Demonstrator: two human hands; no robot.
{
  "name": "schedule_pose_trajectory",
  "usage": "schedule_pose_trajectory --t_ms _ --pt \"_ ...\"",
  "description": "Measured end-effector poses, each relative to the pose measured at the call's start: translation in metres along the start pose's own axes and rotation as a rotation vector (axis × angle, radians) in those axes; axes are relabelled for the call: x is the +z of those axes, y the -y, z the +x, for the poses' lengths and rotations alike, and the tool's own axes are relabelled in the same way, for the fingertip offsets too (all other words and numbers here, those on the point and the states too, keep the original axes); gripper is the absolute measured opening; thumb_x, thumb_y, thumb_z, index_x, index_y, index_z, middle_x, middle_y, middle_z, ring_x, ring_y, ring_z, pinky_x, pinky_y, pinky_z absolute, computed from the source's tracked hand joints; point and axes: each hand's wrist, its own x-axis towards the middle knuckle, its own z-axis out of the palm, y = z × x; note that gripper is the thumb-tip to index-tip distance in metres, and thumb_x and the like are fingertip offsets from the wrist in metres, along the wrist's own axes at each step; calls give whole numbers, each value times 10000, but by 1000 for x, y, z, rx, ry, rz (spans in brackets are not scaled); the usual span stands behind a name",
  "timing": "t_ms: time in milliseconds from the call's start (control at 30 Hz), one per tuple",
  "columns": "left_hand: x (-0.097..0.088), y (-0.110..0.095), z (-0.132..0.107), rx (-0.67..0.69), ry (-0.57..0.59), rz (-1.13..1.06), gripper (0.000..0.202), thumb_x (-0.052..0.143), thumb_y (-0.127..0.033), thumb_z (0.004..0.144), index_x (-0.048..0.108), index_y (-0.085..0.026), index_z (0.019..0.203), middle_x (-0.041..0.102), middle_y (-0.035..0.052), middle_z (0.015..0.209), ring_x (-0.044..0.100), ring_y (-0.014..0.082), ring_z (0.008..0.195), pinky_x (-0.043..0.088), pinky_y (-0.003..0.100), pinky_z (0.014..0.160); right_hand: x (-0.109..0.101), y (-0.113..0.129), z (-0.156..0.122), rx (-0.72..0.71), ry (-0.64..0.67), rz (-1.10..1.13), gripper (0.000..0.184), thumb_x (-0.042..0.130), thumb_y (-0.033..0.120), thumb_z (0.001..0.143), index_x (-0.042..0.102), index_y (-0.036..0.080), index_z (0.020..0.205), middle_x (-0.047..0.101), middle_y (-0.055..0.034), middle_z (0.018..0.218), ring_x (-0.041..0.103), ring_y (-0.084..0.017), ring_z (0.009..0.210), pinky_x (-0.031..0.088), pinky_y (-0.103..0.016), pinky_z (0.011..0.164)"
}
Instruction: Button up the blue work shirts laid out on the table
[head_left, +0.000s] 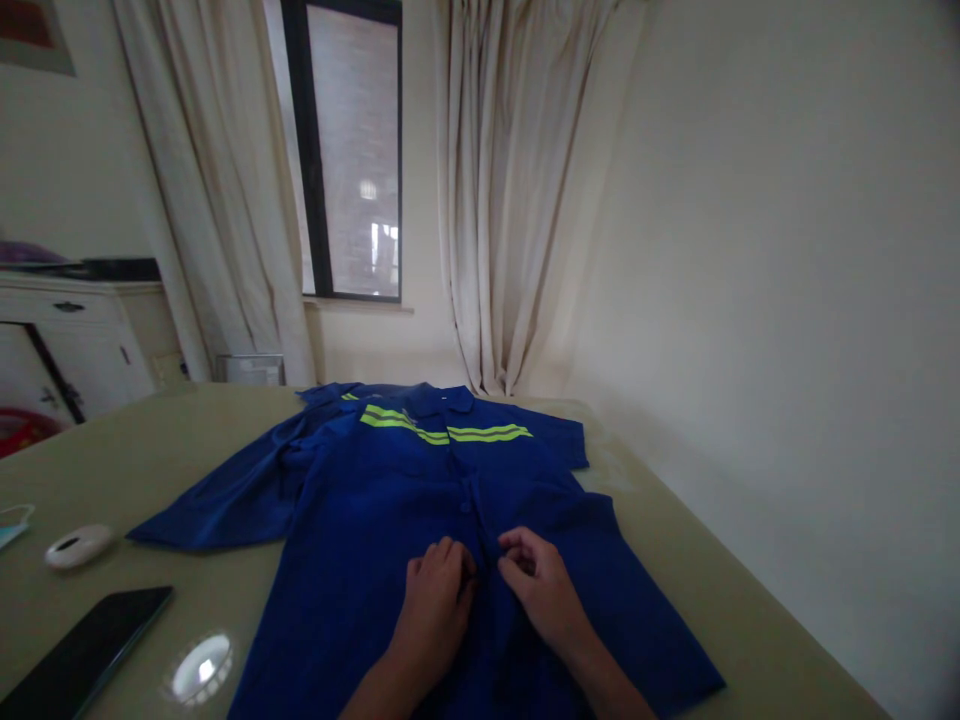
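A blue work shirt [352,530] with yellow-green reflective strips lies spread on the table, its collar toward the window. Its front opening runs down the middle, between my two hands. My left hand [439,590] rests on the left front, fingers curled over the fabric at the opening's edge; the fingertips are partly hidden. Opposite it, my right hand [546,592] has thumb and forefinger bent around the edge of the other front panel. One button shows just above the hands. The shirt's left-lying sleeve stretches out over the table.
A black phone [86,650], a white oval object [79,547] and part of a face mask [13,527] lie on the greenish table [202,420] at left. A bright round reflection shows near the phone. The wall [787,350] borders the table at right; curtains [502,200] hang behind.
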Motion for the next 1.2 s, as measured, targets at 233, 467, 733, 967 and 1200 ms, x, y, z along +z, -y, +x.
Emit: schedule_pose_trajectory --t_ms 233,467,733,967,1200 --pt "0 3 0 48 4 -63 219 436 -109 915 614 -223 975 668 29 968 587 217 914 374 346 818 9 -1 -8 -93 74 -129 554 742 253 699 589 220 1230 640 -16 932 607 -194 817 488 -305 759" --pt "7 6 -1 86 -11 -100 419 395 -107 946 578 -278 1281 642 46 1233 621 213 1050 404 352 887 11 -1 -12 -112 11 -188 601 561 92 687 585 229 1272 660 -29 964 641 -187 808 500 -306 759" --pt "3 3 -2 81 6 -36 258 440 -102 916 630 -247 1011 646 28 1066 610 214 945 401 337 830 5 -2 -1 -36 -39 126 345 545 207 772 621 197 1108 681 -7 798 636 -176 699 476 -281 645" --pt "3 4 -2 117 -50 -169 243 486 -163 929 630 -244 1108 640 49 1124 590 227 1025 431 351 879 11 9 -9 -57 11 52 235 634 293 836 664 209 1053 708 -37 899 693 -204 824 527 -285 682" --pt "4 3 -3 130 -53 -208 461 551 -130 876 605 -323 1291 654 20 1187 595 225 1074 455 376 952 14 4 -9 -47 -12 133 338 673 275 801 631 215 1131 738 -44 890 730 -232 827 560 -323 718"
